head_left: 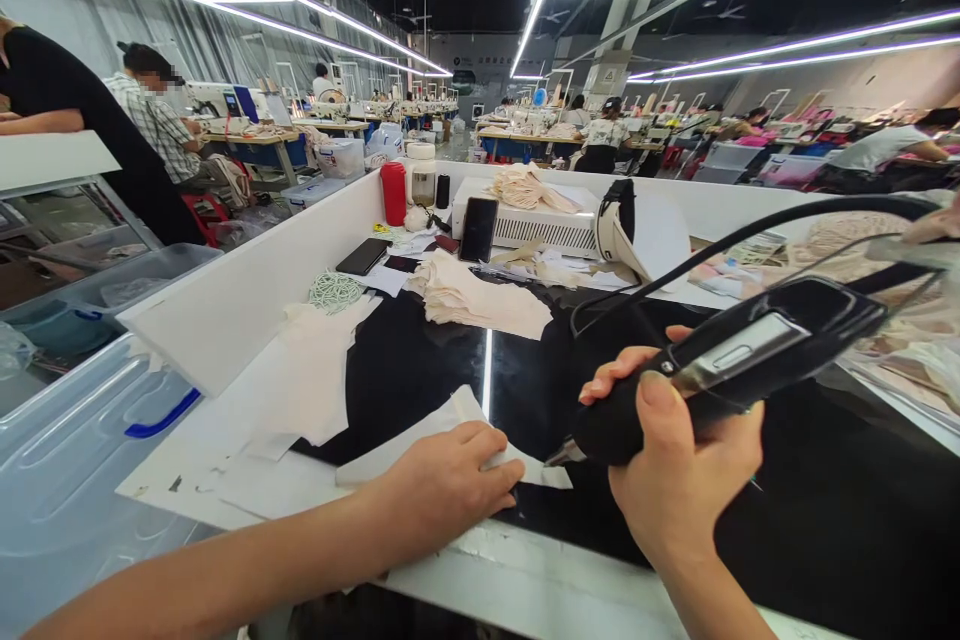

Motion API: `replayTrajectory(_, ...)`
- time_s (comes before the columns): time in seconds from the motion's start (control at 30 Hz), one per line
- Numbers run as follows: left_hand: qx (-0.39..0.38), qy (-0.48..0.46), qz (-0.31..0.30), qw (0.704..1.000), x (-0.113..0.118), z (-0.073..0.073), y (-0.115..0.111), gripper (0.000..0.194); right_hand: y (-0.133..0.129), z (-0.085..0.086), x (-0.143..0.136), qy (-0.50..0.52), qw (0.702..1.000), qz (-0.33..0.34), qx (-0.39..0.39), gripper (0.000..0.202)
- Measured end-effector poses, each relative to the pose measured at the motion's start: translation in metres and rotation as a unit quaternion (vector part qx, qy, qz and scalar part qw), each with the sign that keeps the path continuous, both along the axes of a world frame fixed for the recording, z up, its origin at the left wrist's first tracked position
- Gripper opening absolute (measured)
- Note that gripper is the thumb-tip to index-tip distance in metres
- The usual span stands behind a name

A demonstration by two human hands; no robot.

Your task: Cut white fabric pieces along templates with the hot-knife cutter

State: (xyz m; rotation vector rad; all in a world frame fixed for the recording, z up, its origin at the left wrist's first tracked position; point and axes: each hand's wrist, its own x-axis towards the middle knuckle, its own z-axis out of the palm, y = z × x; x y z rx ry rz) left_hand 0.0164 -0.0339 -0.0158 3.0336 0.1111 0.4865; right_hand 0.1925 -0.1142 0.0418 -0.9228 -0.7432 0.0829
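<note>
My right hand is wrapped round a thick black corded hand tool with a narrow metal tip. That tip meets the right end of a white fabric piece lying on the black work surface. My left hand presses on the same piece just left of the tip, its fingers curled together and partly hiding the cloth. Beyond it lies a stack of cream fabric pieces, with more cream fabric to the left.
A white box stands at the back, a phone leaning on it. Near it are a red container and coiled pale cord. White panels wall the table. The tool's black cable arches across the right side. Co-workers sit beyond.
</note>
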Motion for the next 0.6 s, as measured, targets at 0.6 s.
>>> replayTrajectory(0.6,-0.021,-0.048,0.009,0.999,0.001,-0.005,0.0,0.023,0.019,0.001,-0.011,0.02,0.999,0.033,-0.005,0.04)
